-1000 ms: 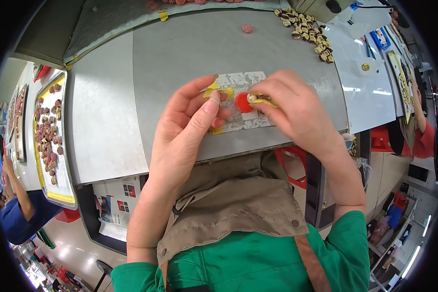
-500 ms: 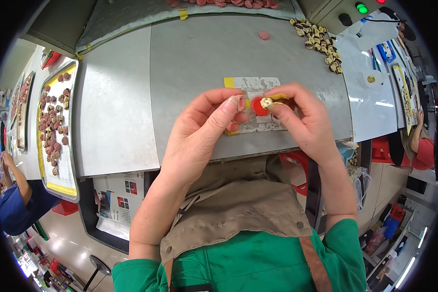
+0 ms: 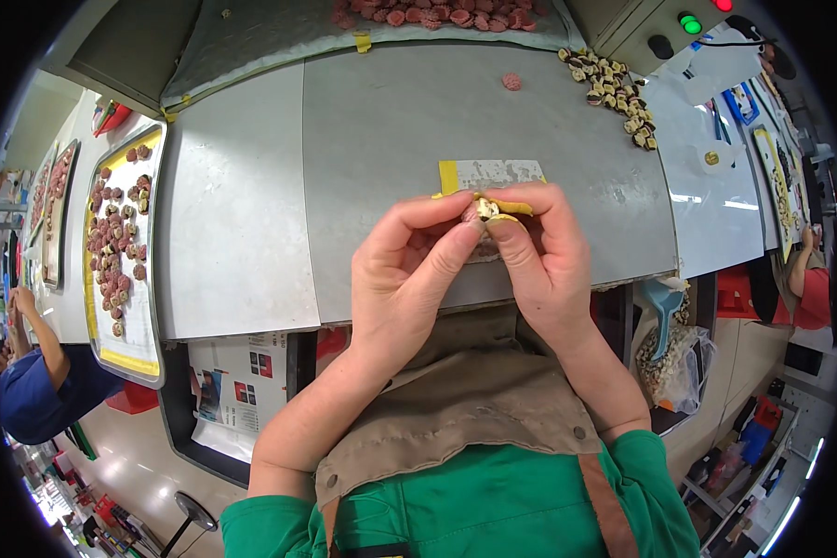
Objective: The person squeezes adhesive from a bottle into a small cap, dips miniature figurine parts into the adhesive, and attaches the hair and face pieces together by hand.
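Note:
My two hands meet over the grey worktop (image 3: 391, 121). Between the thumb and fingers of my left hand (image 3: 395, 265) is a small pink ridged cap (image 3: 471, 212). My right hand (image 3: 551, 265) pinches a small cream-and-dark piece (image 3: 488, 208), which touches the cap or sits at its opening; the fingertips hide exactly how they meet. Yellow covers (image 3: 513, 206) wrap fingertips of the right hand. Beneath the hands lies a worn white sheet (image 3: 498, 171) with yellow tape (image 3: 448, 177) at its corner, mostly hidden.
Ahead, pink caps (image 3: 437, 16) are heaped on a cloth-covered surface, and one pink cap (image 3: 511, 82) lies alone. Cream-and-dark pieces (image 3: 614, 88) line the far right. A tray (image 3: 158, 349) of assembled pieces stands left. A blue scoop (image 3: 662, 302) hangs lower right. Co-workers sit both sides.
My hands have come together from a short distance apart, bringing the cream-and-dark piece against the pink cap. The red round patch on the sheet is now hidden. The view has shifted slightly.

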Demonstrator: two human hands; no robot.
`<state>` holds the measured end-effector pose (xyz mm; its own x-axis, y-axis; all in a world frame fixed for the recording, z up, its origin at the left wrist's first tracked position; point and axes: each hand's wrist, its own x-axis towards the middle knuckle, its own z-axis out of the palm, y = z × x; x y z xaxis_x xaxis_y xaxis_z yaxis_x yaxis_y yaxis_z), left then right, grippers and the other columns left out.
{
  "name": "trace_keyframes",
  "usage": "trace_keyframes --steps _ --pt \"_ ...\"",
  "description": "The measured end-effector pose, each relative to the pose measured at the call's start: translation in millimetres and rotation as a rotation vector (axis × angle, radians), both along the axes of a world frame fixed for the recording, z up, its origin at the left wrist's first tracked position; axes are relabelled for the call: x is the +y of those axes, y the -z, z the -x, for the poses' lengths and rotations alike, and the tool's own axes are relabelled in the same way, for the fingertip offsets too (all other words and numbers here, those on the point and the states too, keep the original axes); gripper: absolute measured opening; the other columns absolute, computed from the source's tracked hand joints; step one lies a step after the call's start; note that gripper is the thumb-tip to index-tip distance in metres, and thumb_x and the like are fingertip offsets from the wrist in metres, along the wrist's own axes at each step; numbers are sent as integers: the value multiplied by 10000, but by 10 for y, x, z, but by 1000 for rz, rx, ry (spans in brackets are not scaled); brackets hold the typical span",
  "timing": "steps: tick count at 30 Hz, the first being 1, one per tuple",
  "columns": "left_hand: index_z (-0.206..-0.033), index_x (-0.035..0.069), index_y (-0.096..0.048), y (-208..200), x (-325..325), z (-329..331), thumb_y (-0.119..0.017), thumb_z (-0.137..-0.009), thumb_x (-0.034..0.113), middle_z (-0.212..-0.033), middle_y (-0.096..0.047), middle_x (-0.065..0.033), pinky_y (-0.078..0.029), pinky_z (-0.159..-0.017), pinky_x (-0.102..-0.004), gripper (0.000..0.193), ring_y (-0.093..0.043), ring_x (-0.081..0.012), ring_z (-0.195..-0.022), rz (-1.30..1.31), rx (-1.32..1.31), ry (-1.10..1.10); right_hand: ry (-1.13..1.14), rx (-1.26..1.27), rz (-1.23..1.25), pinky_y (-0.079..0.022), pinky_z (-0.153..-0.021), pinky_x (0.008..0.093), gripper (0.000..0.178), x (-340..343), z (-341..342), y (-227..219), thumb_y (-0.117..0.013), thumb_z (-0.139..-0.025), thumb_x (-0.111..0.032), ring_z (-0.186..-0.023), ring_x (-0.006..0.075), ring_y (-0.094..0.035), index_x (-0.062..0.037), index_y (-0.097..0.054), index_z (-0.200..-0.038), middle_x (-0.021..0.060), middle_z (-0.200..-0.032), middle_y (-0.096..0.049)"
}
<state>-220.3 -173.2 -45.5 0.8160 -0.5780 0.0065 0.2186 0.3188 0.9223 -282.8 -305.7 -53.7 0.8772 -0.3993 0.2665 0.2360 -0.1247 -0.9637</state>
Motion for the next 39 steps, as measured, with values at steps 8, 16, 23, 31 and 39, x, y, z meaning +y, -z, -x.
trace_keyframes --steps 8,16,23,31,39 --pt "-1127 -6 -623 68 5 30 -612 -914 31 -1092 -623 -80 -483 -877 -251 216 -593 -120 -1010 -40 -258 -55 20 -171 456 -518 -682 292 221 -124 35 -9 -655 -872 -78 -822 211 -600 -45 -570 -1073 94 -959 -595" --pt "-1114 -6 -629 19 6 43 -590 -923 18 -1090 -613 -82 -483 -881 -257 197 -592 -131 -1014 -44 -187 6 17 -161 494 -514 -670 293 221 -147 89 -14 -671 -862 -105 -815 213 -599 -51 -566 -1049 91 -957 -593" --pt "-1276 -23 -478 -70 16 -49 -583 -935 72 -1079 -623 -102 -482 -895 -268 370 -595 -136 -1019 -37 84 146 113 -182 557 -479 -769 282 377 -98 57 -95 -703 -848 -238 -883 199 -560 -56 -577 -1153 62 -1017 -559" --pt "-1393 -2 -295 -81 23 6 -602 -890 9 -1069 -619 -127 -473 -909 -286 589 -605 -159 -1017 -111 -49 219 17 -137 657 -490 -748 303 341 -173 39 26 -778 -721 -125 -896 207 -559 -80 -648 -1033 50 -983 -556" --pt "-1390 -4 -295 67 -28 8 -605 -882 -13 -1066 -618 -146 -477 -888 -286 596 -609 -167 -997 -149 -139 223 85 -182 708 -499 -718 321 362 -190 19 168 -792 -640 -57 -866 225 -570 -84 -640 -967 41 -939 -574"
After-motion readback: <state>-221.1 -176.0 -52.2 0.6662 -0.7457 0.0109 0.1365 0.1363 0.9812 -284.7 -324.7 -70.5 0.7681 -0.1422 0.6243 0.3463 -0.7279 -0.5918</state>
